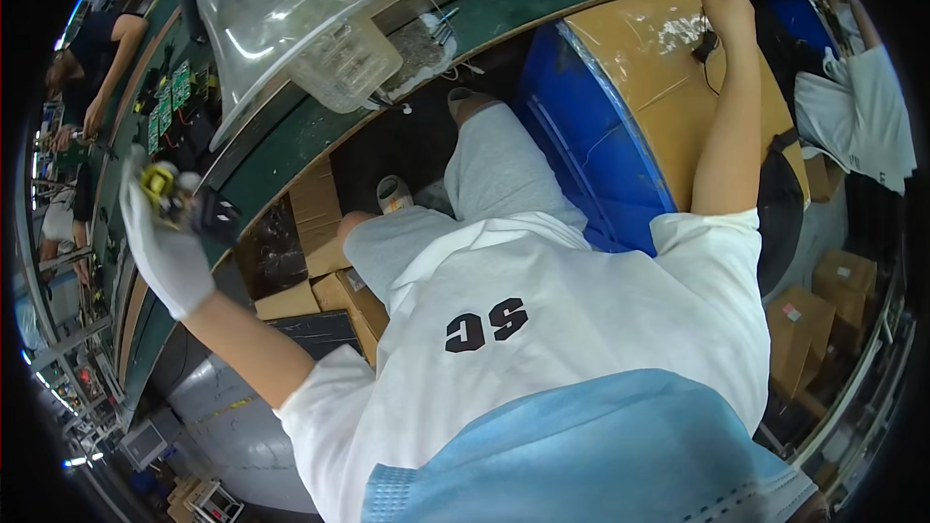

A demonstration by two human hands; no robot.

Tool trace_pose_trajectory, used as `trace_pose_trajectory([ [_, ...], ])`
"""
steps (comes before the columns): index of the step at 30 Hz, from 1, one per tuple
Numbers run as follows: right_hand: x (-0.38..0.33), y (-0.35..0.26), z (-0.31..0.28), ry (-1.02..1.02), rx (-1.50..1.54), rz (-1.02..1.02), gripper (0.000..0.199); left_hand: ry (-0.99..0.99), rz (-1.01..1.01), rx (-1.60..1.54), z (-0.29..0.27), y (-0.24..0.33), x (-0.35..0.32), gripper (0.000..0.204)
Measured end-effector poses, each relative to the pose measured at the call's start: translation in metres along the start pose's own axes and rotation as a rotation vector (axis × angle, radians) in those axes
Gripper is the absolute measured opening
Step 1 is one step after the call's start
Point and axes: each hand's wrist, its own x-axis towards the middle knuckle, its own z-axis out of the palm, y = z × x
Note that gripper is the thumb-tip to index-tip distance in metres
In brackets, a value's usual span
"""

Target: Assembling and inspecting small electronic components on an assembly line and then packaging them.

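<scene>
My left hand (163,242), in a white glove, is raised over the bench edge at the left. Its fingers are closed around a small electronic assembly with a yellow coil (158,181) and a dark block (214,216), partly blurred. Far to the right, my bare right hand (728,12) is pinched together above a cardboard sheet (639,48). What its fingertips hold is too small to make out. Below that hand, a small black piece (705,46) with a thin dark cord hangs over the cardboard.
A clear plastic hood (281,10) hangs over the green bench (281,145). Green circuit boards (172,97) lie beyond my left hand. A blue bin (591,155) stands under the cardboard. Co-workers are at the far left and right; cartons (799,329) stand on the right.
</scene>
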Motion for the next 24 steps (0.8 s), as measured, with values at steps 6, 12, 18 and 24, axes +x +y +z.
trace_pose_trajectory([
  [6, 0.053, 0.081, 0.002, -0.051, -0.417, 0.128, 0.045, -0.025, -0.368, -0.812, 0.069, -0.025, -0.091, 0.062],
  [12, 0.051, 0.083, 0.006, -0.166, -0.332, 0.118, 0.036, -0.03, -0.486, -0.889, 0.108, -0.041, -0.136, 0.06],
  [18, -0.012, -0.038, -0.055, -0.061, 0.352, -0.107, 0.022, -0.06, -0.441, -0.876, 0.14, -0.053, -0.149, 0.066],
  [24, -0.094, -0.149, -0.08, -0.28, 0.68, -0.283, 0.016, -0.185, -0.376, -0.941, 0.158, -0.029, -0.145, 0.068],
])
